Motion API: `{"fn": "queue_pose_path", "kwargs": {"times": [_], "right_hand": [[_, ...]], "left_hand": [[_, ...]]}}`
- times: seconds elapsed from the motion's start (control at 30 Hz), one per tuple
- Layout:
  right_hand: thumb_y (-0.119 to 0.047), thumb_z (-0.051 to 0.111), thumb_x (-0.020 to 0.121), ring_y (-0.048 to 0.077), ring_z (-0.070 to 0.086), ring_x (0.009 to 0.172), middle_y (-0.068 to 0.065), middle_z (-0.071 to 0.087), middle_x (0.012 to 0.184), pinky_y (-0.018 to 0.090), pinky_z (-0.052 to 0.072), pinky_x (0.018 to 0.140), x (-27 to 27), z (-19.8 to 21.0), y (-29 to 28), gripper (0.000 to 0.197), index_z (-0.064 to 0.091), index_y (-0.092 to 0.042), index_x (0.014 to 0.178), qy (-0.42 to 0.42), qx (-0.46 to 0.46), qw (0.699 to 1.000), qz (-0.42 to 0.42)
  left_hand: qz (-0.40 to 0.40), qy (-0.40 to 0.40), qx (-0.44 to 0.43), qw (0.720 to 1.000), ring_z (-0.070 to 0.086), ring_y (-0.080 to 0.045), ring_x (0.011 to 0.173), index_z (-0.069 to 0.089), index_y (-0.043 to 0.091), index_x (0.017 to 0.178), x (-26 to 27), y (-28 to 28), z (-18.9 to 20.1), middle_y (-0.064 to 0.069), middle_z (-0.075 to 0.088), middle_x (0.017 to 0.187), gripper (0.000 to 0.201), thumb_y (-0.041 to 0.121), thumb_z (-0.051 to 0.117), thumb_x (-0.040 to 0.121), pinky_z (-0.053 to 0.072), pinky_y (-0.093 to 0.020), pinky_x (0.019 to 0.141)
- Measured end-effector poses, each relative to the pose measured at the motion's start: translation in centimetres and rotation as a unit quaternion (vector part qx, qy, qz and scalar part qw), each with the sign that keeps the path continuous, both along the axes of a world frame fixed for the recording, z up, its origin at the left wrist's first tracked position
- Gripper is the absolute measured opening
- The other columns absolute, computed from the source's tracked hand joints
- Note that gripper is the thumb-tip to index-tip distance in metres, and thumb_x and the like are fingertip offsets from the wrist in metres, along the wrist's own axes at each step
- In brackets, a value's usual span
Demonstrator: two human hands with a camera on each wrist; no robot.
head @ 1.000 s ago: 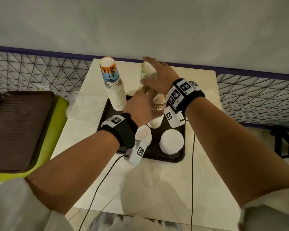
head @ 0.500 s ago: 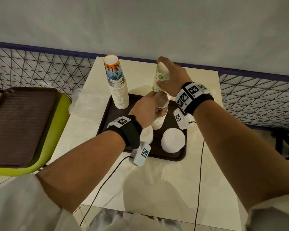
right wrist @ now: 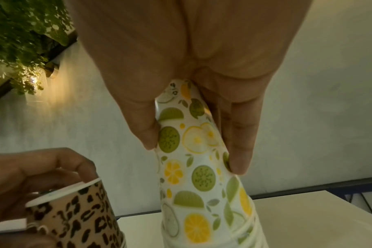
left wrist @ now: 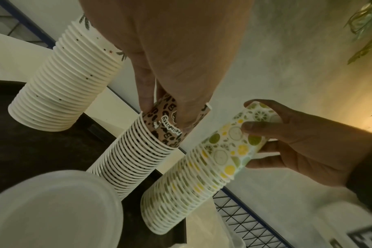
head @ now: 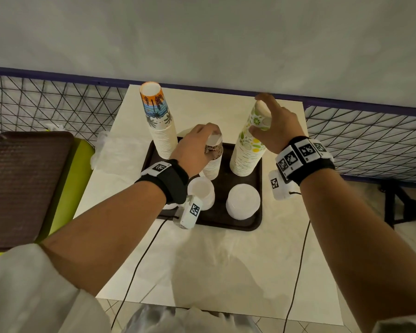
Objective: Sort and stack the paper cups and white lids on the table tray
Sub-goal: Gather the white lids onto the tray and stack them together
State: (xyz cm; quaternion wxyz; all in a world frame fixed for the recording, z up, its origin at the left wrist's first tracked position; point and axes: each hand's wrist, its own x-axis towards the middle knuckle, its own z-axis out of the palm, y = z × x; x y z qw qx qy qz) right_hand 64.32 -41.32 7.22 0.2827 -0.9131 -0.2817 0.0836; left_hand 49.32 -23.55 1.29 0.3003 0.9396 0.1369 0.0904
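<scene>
Head view: three sorted cup stacks and two lid piles [head: 243,200] were found on the tray [head: 256,222]. The leopard stack [head: 213,164], mid-tray, was gripped by the left hand [head: 197,145]; the citrus stack [head: 250,145], at its right edge, by the right hand [head: 274,126]. Little was judged outstanding.

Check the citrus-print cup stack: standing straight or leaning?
Leaning. The citrus-print cup stack has its base on the tray while its top tilts toward the right hand, which grips the topmost cup.
</scene>
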Motion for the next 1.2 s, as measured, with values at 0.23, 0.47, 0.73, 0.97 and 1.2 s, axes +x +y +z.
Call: {"fn": "queue_pose_path", "kwargs": {"times": [0.23, 0.47, 0.73, 0.97, 1.2], "right_hand": [[-0.029, 0.076, 0.087, 0.036, 0.048, 0.131, 0.010, 0.048, 0.144, 0.048, 0.048, 0.104, -1.7, 0.3, -0.9, 0.084, 0.027, -0.047, 0.152, 0.016, 0.007, 1.000, -0.013], [-0.037, 0.068, 0.087, 0.037, 0.031, 0.138, 0.011, 0.038, 0.149, 0.045, 0.041, 0.107, -5.8, 3.3, 1.4, 0.063, 0.046, -0.029, 0.146, -0.223, 0.070, 0.972, 0.029], [-0.037, 0.064, 0.092, 0.040, 0.037, 0.130, 0.010, 0.027, 0.149, 0.050, 0.049, 0.097, -8.6, -2.2, 9.0, 0.069, 0.028, -0.036, 0.151, -0.046, -0.158, 0.976, 0.146], [-0.021, 0.058, 0.097, 0.039, 0.059, 0.100, 0.013, 0.031, 0.132, 0.046, 0.056, 0.088, -8.5, -4.7, 12.3, 0.046, 0.040, -0.034, 0.137, -0.013, -0.138, 0.982, 0.128], [-0.012, 0.066, 0.090, 0.040, 0.054, 0.108, 0.019, 0.026, 0.147, 0.049, 0.054, 0.093, -12.0, -5.1, 14.8, 0.067, 0.033, -0.027, 0.147, -0.025, -0.128, 0.971, 0.202]], "left_hand": [[0.005, 0.001, -0.031, 0.999, 0.057, -0.029, 0.124, 0.053, 0.025, 0.136, 0.3, 1.3, -0.3, -0.006, 0.054, 0.140, 0.055, 0.017, 0.078, 0.088, 0.050, -0.038, 0.107], [0.079, -0.130, 0.017, 0.988, 0.053, -0.019, 0.118, 0.060, 0.027, 0.131, -2.9, 3.9, 3.4, -0.005, 0.052, 0.133, 0.045, 0.045, 0.070, 0.091, 0.051, -0.037, 0.102], [0.268, -0.060, -0.042, 0.961, 0.040, -0.038, 0.136, 0.019, 0.041, 0.157, -2.6, 12.4, 5.3, -0.021, 0.034, 0.145, 0.110, 0.046, 0.088, 0.072, 0.043, -0.050, 0.109], [0.146, -0.036, -0.111, 0.982, 0.059, -0.022, 0.126, 0.036, 0.026, 0.153, -1.1, 14.0, 2.8, -0.002, 0.058, 0.142, 0.073, 0.035, 0.076, 0.092, 0.049, -0.028, 0.100], [0.059, -0.026, -0.127, 0.990, 0.060, -0.021, 0.125, 0.034, 0.030, 0.153, 1.0, 12.3, 2.8, 0.001, 0.059, 0.139, 0.072, 0.039, 0.074, 0.093, 0.046, -0.025, 0.100]]}}
